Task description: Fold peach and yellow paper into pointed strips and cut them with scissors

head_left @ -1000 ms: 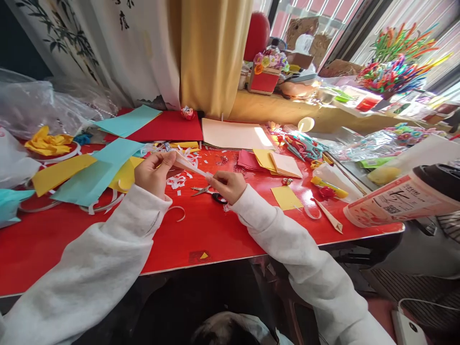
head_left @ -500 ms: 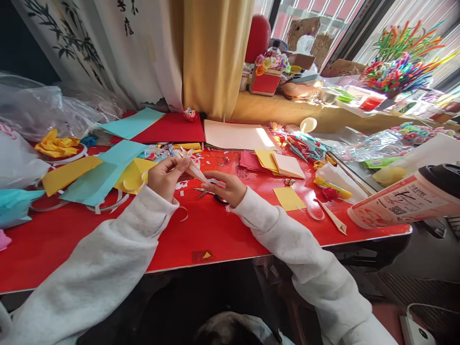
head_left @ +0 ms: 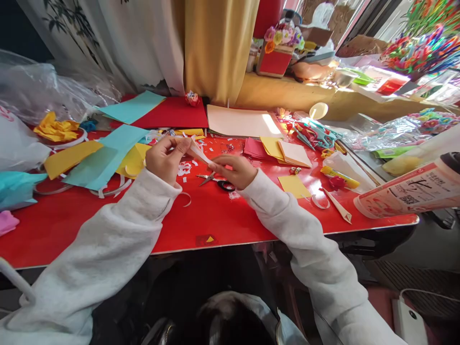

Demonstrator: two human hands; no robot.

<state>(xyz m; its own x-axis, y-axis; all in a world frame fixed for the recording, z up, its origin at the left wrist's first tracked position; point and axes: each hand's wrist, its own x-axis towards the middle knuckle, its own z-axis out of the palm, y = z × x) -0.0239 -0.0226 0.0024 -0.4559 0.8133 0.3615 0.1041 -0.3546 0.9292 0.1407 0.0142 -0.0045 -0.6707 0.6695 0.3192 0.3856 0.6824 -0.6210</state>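
- Two hands share one pale pink folded strip of paper (head_left: 199,152) above the red counter (head_left: 215,225): the left hand (head_left: 163,160) pinches its upper end between thumb and fingers, the right hand (head_left: 239,171) grips the lower tip.
- Uneven pull between those pinches could tear or crease the strip, which looks thin; a loosened thumb might let the fold spring open.
- Scissors (head_left: 225,186) lie just below the right hand, blades parted; a dropping wrist could nudge them or catch a fingertip.
- White scraps (head_left: 185,167) near the left hand might cling to the paper, especially if any glue is wet, which I cannot tell.
- Near the front edge, a rolled paper cone (head_left: 338,206) could be swept off by the right sleeve (head_left: 287,211).
- The big drink cup (head_left: 409,189) near the right end, if knocked, could soak the yellow square (head_left: 293,186).
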